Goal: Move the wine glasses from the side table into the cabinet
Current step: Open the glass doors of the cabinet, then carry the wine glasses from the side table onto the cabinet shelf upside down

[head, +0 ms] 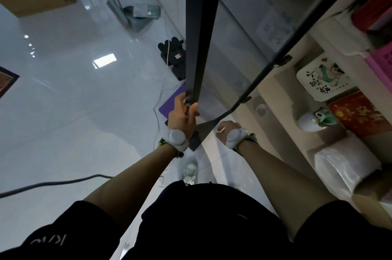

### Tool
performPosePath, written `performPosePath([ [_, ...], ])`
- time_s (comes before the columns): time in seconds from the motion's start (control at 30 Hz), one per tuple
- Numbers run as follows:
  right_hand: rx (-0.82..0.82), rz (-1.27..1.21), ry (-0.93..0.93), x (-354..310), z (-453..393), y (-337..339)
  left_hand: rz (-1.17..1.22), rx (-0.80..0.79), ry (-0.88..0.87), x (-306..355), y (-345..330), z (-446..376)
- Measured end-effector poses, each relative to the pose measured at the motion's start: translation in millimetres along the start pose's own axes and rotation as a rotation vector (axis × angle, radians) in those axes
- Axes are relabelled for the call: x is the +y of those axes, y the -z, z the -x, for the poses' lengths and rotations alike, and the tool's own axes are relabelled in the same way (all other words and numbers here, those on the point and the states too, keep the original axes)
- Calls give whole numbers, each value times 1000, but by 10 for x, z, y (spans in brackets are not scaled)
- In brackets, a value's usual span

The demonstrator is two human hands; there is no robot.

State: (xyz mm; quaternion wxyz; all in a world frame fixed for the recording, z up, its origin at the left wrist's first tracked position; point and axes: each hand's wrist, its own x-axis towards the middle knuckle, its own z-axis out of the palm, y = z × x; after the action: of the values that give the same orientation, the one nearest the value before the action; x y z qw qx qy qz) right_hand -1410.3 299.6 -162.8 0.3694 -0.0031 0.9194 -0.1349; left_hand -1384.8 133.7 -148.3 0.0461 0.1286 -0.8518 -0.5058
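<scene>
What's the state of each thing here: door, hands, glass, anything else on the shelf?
Cabinet door: swung open, glass panel.
Left hand: grips the door's lower edge.
Right hand: fingers curled, seems to hold nothing.
Wine glass: standing on the cabinet shelf.
Frog figurine: upright on the shelf.

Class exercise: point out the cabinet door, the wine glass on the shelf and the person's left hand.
cabinet door point(198, 32), head view, on its dark edge
wine glass point(262, 109), head view, on its bowl
left hand point(184, 113), head view, on the back of the hand
</scene>
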Motion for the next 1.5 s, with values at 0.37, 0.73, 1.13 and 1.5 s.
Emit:
performPosePath([
  [0.37,34,-8,69,-374,-146,172,-27,22,98,-2,69,-436],
  [0.73,74,-93,37,-215,-193,198,-122,-48,128,-110,52,-455],
  [1.13,99,-219,-126,147,-50,-29,-714,-533,113,-201,-184,-230],
  [1.5,155,-447,-422,835,568,-421,-875,-1146,-171,140,-902,272],
])
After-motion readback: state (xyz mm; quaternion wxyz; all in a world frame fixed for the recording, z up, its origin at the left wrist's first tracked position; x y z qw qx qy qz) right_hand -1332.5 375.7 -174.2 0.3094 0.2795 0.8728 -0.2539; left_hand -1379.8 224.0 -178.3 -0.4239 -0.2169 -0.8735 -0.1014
